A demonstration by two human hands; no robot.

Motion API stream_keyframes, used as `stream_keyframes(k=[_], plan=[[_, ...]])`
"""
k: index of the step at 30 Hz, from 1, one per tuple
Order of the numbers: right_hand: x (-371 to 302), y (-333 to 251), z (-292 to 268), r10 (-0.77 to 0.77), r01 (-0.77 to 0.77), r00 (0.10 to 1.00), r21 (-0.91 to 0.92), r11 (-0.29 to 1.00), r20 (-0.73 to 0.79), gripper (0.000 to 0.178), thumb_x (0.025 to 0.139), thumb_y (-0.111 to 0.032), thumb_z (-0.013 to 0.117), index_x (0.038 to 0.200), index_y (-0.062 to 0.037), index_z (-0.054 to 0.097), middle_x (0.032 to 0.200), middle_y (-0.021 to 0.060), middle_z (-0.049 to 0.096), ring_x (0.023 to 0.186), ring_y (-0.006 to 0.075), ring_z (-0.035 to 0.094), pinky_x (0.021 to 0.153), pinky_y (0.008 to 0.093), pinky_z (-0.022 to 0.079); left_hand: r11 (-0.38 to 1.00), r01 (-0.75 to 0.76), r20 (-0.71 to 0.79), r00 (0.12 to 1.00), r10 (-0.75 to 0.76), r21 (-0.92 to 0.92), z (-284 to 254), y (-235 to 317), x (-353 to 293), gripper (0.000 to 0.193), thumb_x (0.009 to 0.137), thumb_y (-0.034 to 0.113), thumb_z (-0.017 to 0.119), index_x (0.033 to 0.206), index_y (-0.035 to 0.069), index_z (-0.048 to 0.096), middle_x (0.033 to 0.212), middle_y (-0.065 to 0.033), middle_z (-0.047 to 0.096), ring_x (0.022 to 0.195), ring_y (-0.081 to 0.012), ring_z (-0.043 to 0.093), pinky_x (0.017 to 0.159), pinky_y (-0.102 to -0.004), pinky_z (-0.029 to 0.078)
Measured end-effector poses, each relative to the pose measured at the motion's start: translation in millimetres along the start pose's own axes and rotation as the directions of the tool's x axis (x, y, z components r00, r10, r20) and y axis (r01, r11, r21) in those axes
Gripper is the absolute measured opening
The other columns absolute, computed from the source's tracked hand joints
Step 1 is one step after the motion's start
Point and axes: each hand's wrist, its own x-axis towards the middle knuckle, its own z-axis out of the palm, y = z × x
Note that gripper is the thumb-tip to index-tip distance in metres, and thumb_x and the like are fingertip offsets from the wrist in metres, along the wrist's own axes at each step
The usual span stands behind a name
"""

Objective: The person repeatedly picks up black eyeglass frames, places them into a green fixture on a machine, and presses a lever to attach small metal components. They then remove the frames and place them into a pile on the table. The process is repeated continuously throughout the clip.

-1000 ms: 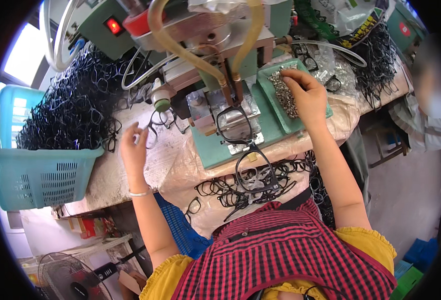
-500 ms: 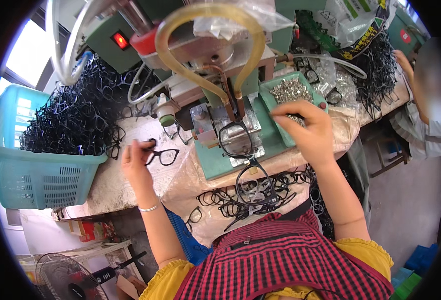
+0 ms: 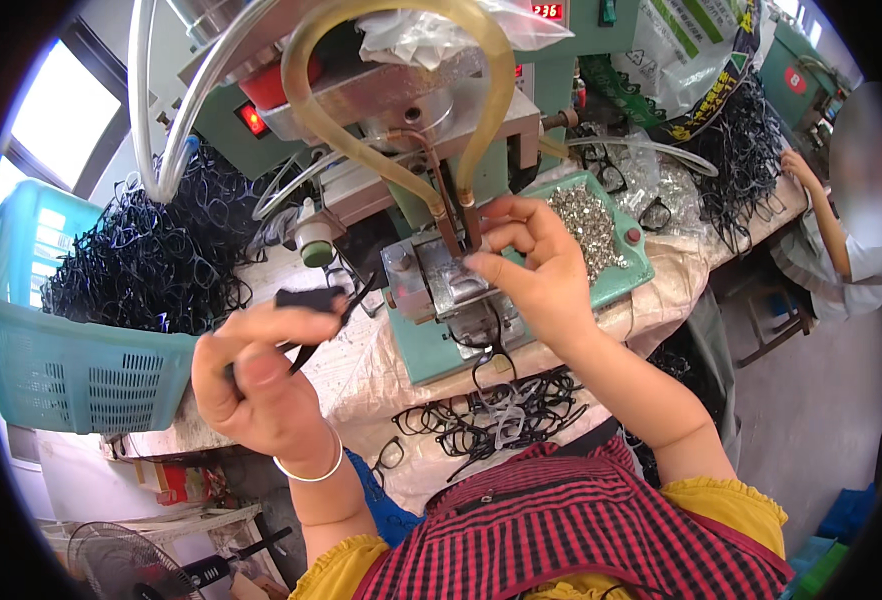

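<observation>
My left hand [image 3: 261, 385] is closed on a black eyeglass frame [image 3: 309, 352], blurred by motion, left of the machine. My right hand [image 3: 541, 270] pinches at the copper electrodes [image 3: 455, 228] of a bench machine [image 3: 431, 135]. What its fingertips hold, if anything, is too small to make out. Below them, another dark eyeglass frame [image 3: 497, 352] hangs at the metal fixture [image 3: 436, 275], its upper part hidden. A green tray [image 3: 637, 278] of small shiny metal parts [image 3: 586, 225] stands right of that hand.
A turquoise basket [image 3: 81, 375] and a heap of black frames [image 3: 151, 250] stand at the left. Several loose frames [image 3: 451, 420] lie at the near table edge. Plastic bags [image 3: 691, 70] sit at the back right. Another person's hand [image 3: 799, 168] is at the far right.
My right hand has moved left from beside the parts tray to the electrodes. My left hand has come nearer, still with its eyeglass frame. The view has shifted slightly.
</observation>
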Motion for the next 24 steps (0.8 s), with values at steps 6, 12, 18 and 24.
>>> stream_keyframes(k=[6,12,18,24], plan=[[-7,-5,14,0.003,0.002,0.999,0.132,0.991,-0.038,0.046,0.08,0.004,0.071,0.122,0.0038,0.051,0.102,0.0064,0.069,0.093,0.0076,0.061,0.087,0.0235,0.046,0.973,0.111,-0.117,0.989,-0.088,0.203,18,-12,19,0.028,0.095,0.007,0.065,0.071,0.005,0.05,0.07,-0.0085,0.072,0.052,0.0002,0.037,0.049,-0.0174,0.029],[-14,-34,10,0.224,-0.222,0.975,0.112,0.969,-0.003,0.05,0.081,0.002,0.069,0.128,0.0031,0.05,0.113,0.0101,0.066,0.103,0.0145,0.061,0.091,0.0273,0.047,0.942,0.012,0.032,0.999,-0.024,0.337,14,-6,14,0.016,0.09,0.007,0.068,0.077,0.003,0.06,0.073,-0.0084,0.072,0.052,-0.0075,0.051,0.05,-0.0236,0.038],[-5,-26,-32,-0.034,0.099,0.985,-0.383,0.918,0.171,0.037,0.082,-0.007,0.067,0.118,-0.0019,0.065,0.125,0.0128,0.064,0.115,0.0247,0.061,0.1,0.0355,0.046,0.85,-0.509,0.578,0.738,0.348,0.139,56,8,-39,0.05,0.071,0.038,0.086,0.064,0.012,0.044,0.084,-0.0041,0.071,0.07,-0.02,0.065,0.061,-0.0308,0.057],[-3,54,-125,-0.337,0.129,0.939,-0.977,0.17,0.065,0.018,0.077,-0.015,0.074,0.093,-0.0078,0.071,0.119,0.017,0.063,0.127,0.0387,0.05,0.1,0.0487,0.043,0.855,-0.499,0.562,0.751,0.345,0.142,70,-6,-49,0.046,0.07,0.034,0.086,0.063,0.011,0.047,0.078,-0.0042,0.068,0.069,-0.0207,0.065,0.06,-0.0301,0.055]])
